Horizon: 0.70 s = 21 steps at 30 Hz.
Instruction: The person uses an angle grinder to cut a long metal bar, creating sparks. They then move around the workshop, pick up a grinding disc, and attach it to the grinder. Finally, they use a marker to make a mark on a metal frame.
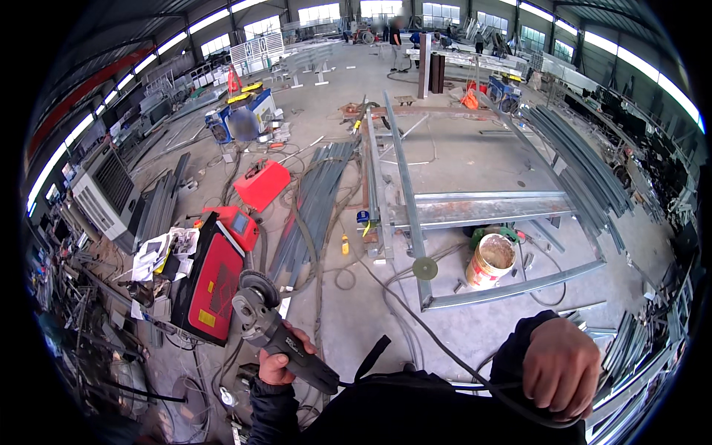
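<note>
My left hand (pixel 288 357) is closed round the dark body of an angle grinder (pixel 285 347), its disc head tilted up and to the left. The grinder's back end points toward my waist. On the right, my right hand (pixel 561 367) is closed, back of the hand up, at the loop of a black cable (pixel 475 373); the fingertips are partly hidden. From there the cable runs forward left across the floor. A rectangular steel frame (pixel 512 291) lies ahead, with a round disc (pixel 425 268) on its near left corner.
A bucket (pixel 491 261) stands inside the frame. At left are a red and black machine (pixel 215 285) with papers on top and a red box (pixel 261 185). Steel bars (pixel 315 200) and loose hoses lie between. More steel profiles (pixel 578 159) are stacked at right. People (pixel 395 41) stand far back.
</note>
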Available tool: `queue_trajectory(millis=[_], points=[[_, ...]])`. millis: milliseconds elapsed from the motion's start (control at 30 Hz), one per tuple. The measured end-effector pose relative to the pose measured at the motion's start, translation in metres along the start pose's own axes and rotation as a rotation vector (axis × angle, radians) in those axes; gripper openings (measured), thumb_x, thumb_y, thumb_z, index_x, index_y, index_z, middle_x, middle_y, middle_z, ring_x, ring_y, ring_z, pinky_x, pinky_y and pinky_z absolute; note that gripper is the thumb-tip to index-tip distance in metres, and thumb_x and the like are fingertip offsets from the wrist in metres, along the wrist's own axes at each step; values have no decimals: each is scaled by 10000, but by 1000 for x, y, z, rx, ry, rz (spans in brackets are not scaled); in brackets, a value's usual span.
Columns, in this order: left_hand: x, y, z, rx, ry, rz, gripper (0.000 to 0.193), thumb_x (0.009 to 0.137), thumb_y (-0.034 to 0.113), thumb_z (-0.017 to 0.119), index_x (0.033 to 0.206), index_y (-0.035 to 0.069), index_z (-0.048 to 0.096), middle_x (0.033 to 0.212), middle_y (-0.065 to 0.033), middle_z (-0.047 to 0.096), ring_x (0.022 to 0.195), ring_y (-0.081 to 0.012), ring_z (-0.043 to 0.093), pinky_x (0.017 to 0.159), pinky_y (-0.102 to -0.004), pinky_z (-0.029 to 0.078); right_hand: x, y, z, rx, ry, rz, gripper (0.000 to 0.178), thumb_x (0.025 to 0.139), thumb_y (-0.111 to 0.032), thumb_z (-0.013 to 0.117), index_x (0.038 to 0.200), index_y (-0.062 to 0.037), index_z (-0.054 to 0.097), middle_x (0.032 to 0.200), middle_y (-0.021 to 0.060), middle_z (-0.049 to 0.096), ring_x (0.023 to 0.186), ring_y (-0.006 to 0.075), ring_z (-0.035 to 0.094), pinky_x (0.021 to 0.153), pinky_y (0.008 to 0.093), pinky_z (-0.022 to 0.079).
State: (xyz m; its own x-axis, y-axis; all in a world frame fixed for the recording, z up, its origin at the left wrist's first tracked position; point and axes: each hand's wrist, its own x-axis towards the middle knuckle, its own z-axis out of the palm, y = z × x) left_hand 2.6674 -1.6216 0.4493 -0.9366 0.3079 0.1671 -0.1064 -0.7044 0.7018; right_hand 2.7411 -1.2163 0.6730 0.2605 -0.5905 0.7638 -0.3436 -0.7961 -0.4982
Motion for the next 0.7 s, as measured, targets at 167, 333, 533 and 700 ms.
queue_trajectory(millis=[167, 333, 533, 700], points=[[51, -18, 34, 239, -110, -48, 731, 709, 162, 856, 1322, 4, 490, 1066, -175, 674, 990, -329, 691, 883, -469, 573, -42, -7, 2, -92, 147, 260, 274, 1007, -143, 656, 831, 54, 587, 694, 159, 533, 542, 316, 536, 478, 430, 409], [72, -28, 45, 724, -84, -276, 725, 690, 13, 845, 1344, 8, 531, 1131, -86, 668, 1063, -204, 662, 954, -379, 528, -110, 73, 12, -473, 364, 875, 253, 1028, -213, 641, 889, -36, 526, 743, 157, 522, 728, 401, 570, 622, 474, 436], [114, -92, 70, 749, -267, -265, 718, 683, 42, 880, 1328, -3, 567, 1090, -116, 724, 1041, -216, 717, 930, -384, 573, -202, 100, -33, -584, 868, 1082, 465, 1091, -440, 493, 1229, -15, 623, 1169, 130, 648, 1066, 264, 656, 898, 386, 531], [132, -122, 86, 703, -437, -440, 810, 690, 55, 907, 1399, 32, 516, 1289, -60, 633, 1186, -155, 594, 1049, -359, 473, -200, 106, -83, 246, 1157, 540, 795, 1082, -621, 332, 1592, -11, 343, 1588, 190, 419, 1459, 289, 435, 1195, 428, 359]])
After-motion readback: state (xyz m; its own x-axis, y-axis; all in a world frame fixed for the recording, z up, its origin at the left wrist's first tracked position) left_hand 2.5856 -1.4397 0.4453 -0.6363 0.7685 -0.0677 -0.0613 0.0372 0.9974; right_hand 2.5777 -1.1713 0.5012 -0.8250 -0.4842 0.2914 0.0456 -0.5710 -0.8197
